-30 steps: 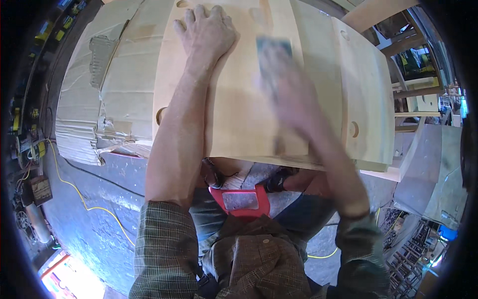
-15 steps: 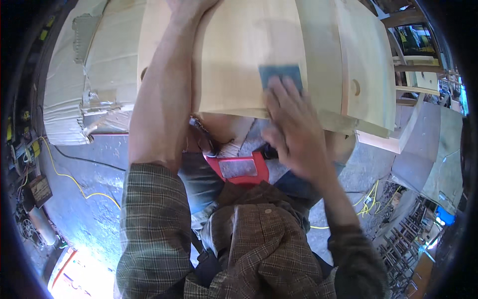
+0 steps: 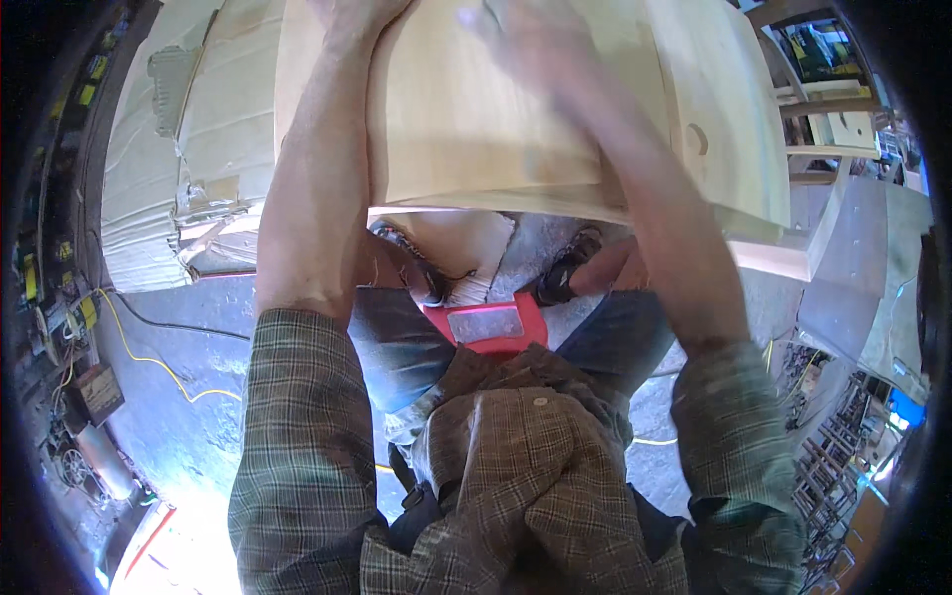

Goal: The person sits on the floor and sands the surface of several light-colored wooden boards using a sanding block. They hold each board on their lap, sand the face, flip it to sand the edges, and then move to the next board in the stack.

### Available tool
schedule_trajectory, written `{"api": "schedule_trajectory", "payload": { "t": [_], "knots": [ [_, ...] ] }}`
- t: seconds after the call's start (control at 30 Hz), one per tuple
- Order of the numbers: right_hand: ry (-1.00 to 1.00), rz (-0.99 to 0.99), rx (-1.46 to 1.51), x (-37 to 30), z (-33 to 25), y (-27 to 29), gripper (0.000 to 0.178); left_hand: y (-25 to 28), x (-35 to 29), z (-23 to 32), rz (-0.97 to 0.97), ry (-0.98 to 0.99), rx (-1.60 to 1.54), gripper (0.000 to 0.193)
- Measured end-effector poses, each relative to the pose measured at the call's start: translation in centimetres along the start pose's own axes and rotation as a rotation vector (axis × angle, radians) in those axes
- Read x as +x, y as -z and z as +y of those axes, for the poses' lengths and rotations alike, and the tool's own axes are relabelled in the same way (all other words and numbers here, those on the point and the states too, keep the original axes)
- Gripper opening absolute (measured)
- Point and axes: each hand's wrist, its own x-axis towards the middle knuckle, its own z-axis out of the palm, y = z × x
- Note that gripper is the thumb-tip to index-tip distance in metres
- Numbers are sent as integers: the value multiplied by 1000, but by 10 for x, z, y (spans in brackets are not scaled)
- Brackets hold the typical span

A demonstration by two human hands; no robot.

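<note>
A pale, smooth wooden board (image 3: 466, 129) lies across the work surface in front of me. At its far left edge my left hand (image 3: 359, 12) rests on the wood, with its fingers cut off by the top of the picture. My right hand (image 3: 540, 45) is far forward over the board, smeared by motion. Its fingers cannot be made out, and the green abrasive sheet seen under them earlier does not show now.
Another wooden piece with a round hole (image 3: 697, 140) lies to the right. Torn cardboard (image 3: 139, 198) covers the left side. Below are a red stool with a cut-out (image 3: 531, 322), a yellow cord (image 3: 164, 372) on the floor, and wooden frames (image 3: 828, 154) at right.
My right hand has swept forward, away from me, from the board's near edge to its far part. The green sheet has gone out of sight. My left hand stays in nearly the same place.
</note>
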Motion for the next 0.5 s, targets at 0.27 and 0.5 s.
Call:
{"api": "schedule_trajectory", "payload": {
  "t": [0.27,0.5],
  "knots": [
    [-351,-324,362,-108,-87,142,46,-4,0,18,-17,0,7,37],
    [-390,-140,389,-57,-58,82,41,4,-2,-3,-37,26,45,38]
  ]
}}
